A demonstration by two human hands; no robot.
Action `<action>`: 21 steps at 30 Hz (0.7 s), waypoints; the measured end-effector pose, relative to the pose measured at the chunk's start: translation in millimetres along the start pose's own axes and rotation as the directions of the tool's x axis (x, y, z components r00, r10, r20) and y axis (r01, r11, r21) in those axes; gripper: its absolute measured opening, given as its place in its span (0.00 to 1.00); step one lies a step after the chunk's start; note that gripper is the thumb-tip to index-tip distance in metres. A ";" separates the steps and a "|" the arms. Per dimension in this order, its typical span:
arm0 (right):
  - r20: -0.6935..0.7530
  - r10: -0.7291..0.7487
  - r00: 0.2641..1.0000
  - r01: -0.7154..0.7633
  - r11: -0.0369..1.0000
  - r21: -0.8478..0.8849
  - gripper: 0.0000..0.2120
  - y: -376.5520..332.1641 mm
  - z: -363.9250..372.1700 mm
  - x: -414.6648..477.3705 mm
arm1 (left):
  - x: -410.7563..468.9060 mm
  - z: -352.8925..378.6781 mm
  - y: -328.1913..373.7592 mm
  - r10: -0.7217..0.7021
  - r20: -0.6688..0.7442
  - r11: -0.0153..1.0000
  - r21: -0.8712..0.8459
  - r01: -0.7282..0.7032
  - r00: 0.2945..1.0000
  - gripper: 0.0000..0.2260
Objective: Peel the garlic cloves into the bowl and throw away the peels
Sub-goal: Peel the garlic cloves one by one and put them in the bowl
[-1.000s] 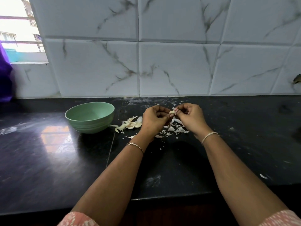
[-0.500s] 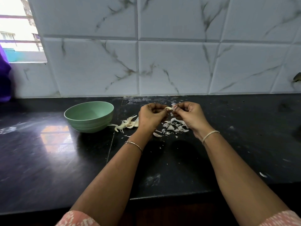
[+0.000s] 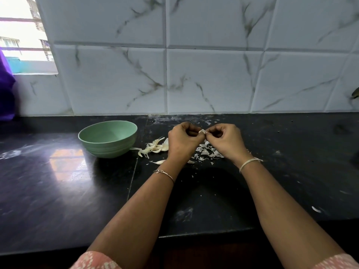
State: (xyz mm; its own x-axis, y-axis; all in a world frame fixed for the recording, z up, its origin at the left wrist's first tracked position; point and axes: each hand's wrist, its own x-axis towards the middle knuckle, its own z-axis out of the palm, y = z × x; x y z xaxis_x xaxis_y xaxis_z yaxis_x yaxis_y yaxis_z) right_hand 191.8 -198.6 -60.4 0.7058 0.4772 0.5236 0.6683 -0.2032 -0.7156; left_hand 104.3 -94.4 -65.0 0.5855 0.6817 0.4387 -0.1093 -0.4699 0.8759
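black counter (image 3: 58, 191) below marbled tiles (image 3: 213, 80) carries green bowl (image 3: 107, 139), loose peels (image 3: 206, 152). we log left hand (image 3: 183, 141) and right hand (image 3: 226, 142), each grip pinching one garlic clove (image 3: 202, 131).

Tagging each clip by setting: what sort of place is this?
Most likely a home kitchen: a black stone countertop against marble-look wall tiles, with a green bowl and garlic peels on it.

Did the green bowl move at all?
No. The green bowl sits just left of the countertop seam, the same as in the earlier pictures.
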 end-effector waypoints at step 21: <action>-0.031 0.090 0.995 -0.090 0.996 0.013 0.04 6.2 4.4 6.4 | 5.5 0.5 -6.4 -0.045 0.091 0.994 -0.100 0.054 0.995 0.03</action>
State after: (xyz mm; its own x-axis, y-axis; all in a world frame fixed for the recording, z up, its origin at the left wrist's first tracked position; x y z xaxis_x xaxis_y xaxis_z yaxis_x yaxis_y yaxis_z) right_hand 199.5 -193.1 -63.5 0.7702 0.4300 0.4711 0.5990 -0.2338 -0.7658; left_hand 108.7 -87.9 -68.3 0.6605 0.6481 0.3790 -0.1574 -0.3741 0.9140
